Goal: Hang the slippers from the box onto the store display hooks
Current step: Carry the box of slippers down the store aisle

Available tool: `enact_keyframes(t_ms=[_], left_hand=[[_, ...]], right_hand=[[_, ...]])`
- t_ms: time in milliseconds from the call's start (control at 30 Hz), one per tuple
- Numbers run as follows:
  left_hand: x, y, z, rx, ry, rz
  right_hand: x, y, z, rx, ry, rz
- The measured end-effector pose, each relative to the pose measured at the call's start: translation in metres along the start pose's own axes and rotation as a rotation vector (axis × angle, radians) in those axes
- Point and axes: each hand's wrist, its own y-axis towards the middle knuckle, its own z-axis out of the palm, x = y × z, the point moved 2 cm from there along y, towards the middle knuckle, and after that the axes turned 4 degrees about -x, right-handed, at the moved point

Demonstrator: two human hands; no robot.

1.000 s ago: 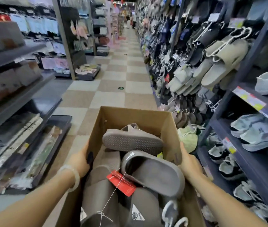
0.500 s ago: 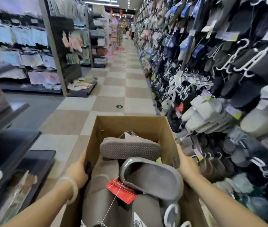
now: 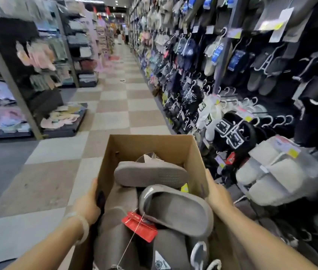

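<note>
Head: hands [image 3: 88, 203] (both) gripping box [image 3: 152, 145]

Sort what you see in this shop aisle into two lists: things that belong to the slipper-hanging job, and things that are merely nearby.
Part of the job:
- cardboard box, gripped by left hand and right hand
- grey slippers inside it
- red tag on a slipper
- white display hooks on the right

Merely nearby:
- fluffy slippers already hanging
- folded clothing shelves on the left
- checkered floor

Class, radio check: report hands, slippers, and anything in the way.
Left hand and right hand grip the box sides. Slippers all in box, none hung. Aisle floor ahead open.
</note>
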Motion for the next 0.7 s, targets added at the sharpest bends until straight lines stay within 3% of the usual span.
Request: enact_keyframes(t_ms=[400, 700], left_hand=[[-0.011, 0.245, 0.079, -0.033, -0.214, -0.13], [0.004, 0.443, 0.15, 0.023, -0.121, -0.096]], right_hand=[[0.082, 0.271, 0.046, 0.041, -0.036, -0.012], [0.125, 0.451, 0.126, 0.081, -0.064, 0.066]])
